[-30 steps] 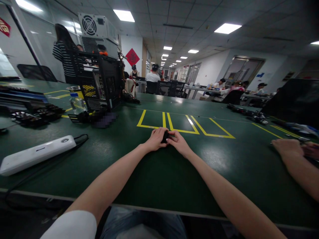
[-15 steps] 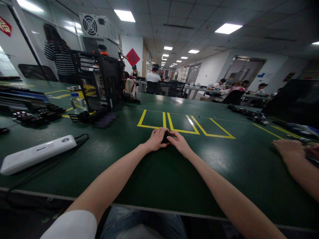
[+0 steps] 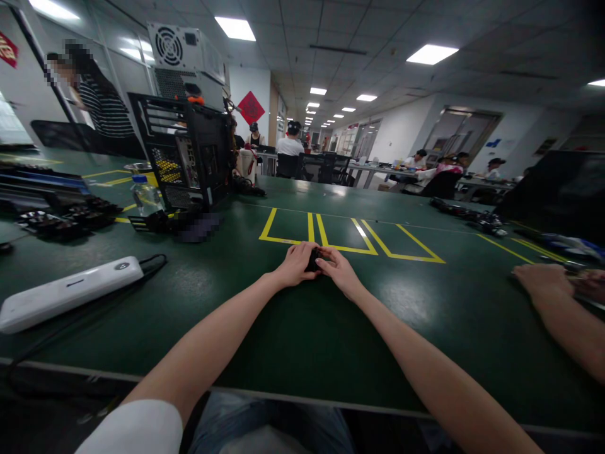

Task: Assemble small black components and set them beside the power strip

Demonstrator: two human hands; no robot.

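Both my hands meet over the green table (image 3: 321,340), just in front of the yellow tape outlines (image 3: 352,250). A small black object (image 3: 312,259) sits between them, mostly covered by fingers, so its kind does not show. My left hand (image 3: 296,265) curls round it from the left, thumb below and fingers over the top. From the right, my right hand (image 3: 338,268) pinches at its edge with thumb and fingertips.
A white bar-shaped device (image 3: 70,293) with a black cable lies at left. Behind it stand a water bottle (image 3: 146,197) and a black computer case (image 3: 189,151) topped by a power supply. Another person's hand (image 3: 543,284) works at the right edge.
My hands and the black object stay in nearly the same place. At the far left, the standing person in stripes has shifted left and another person shows beside them.
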